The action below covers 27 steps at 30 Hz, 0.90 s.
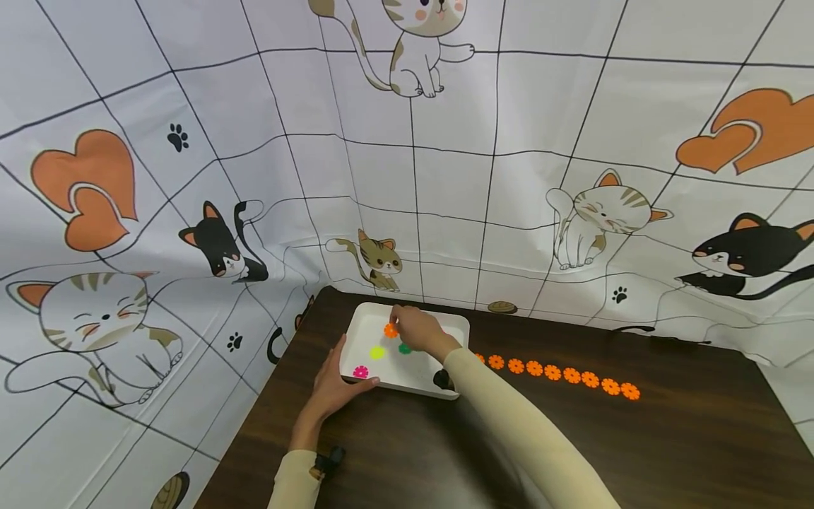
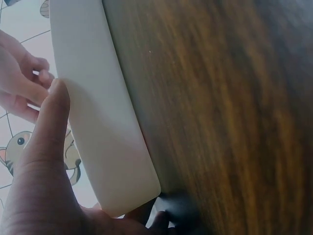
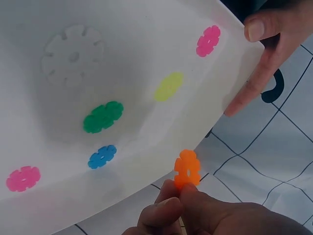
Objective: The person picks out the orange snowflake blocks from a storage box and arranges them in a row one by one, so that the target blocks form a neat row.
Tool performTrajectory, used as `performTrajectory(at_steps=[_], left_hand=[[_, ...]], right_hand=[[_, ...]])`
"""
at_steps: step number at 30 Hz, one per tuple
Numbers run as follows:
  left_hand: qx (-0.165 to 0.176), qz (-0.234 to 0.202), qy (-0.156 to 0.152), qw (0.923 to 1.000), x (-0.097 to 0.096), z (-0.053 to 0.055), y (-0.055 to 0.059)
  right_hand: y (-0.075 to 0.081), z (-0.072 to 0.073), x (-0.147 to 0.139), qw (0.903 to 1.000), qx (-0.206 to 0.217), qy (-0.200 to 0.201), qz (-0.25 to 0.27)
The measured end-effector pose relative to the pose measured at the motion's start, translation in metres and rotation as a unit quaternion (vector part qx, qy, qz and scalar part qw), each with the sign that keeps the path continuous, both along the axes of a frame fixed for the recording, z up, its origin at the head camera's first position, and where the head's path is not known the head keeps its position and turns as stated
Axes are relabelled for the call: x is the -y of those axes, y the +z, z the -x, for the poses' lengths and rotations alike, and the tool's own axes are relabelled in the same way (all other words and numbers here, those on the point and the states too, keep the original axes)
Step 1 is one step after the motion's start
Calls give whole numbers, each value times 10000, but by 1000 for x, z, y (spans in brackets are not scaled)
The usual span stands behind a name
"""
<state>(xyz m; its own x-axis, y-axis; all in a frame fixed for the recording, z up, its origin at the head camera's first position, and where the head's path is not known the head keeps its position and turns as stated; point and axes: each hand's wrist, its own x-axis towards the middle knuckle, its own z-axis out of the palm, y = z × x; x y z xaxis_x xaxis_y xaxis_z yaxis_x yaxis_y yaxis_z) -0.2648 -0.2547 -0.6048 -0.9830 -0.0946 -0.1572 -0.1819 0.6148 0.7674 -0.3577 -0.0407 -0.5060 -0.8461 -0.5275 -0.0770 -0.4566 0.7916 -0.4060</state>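
My right hand [image 1: 418, 329] is over the far part of a white tray [image 1: 364, 331], pinching an orange flower-shaped disc [image 3: 188, 160] between thumb and fingertips. The disc is held up above the tray in the right wrist view. My left hand [image 1: 333, 385] holds the tray's near left corner, thumb at the front rim and fingers along the left side. Inside the tray lie pink [image 3: 209, 41], yellow [image 3: 168, 86], green [image 3: 102, 117], blue [image 3: 102, 156] and whitish [image 3: 73, 56] discs, and a second pink disc [image 3: 23, 178].
A row of several orange discs [image 1: 552, 372] runs rightward from the tray across the dark wooden table [image 1: 407, 452]. Its near end is partly hidden by my right arm. A cat-printed sheet [image 1: 451, 177] hangs behind and to the left.
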Motion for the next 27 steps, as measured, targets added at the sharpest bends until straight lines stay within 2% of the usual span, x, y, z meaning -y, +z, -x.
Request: performTrajectory(at_steps=[12, 22, 27], left_hand=[[-95, 50, -90, 9999, 0, 1, -3], [-210, -33, -168, 9996, 0, -1, -1], [-289, -67, -212, 9993, 0, -3, -1]], right_hand=[[2, -11, -28, 9998, -39, -183, 63], [-11, -13, -59, 9990, -87, -351, 254], [-14, -18, -73, 9978, 86, -518, 397]])
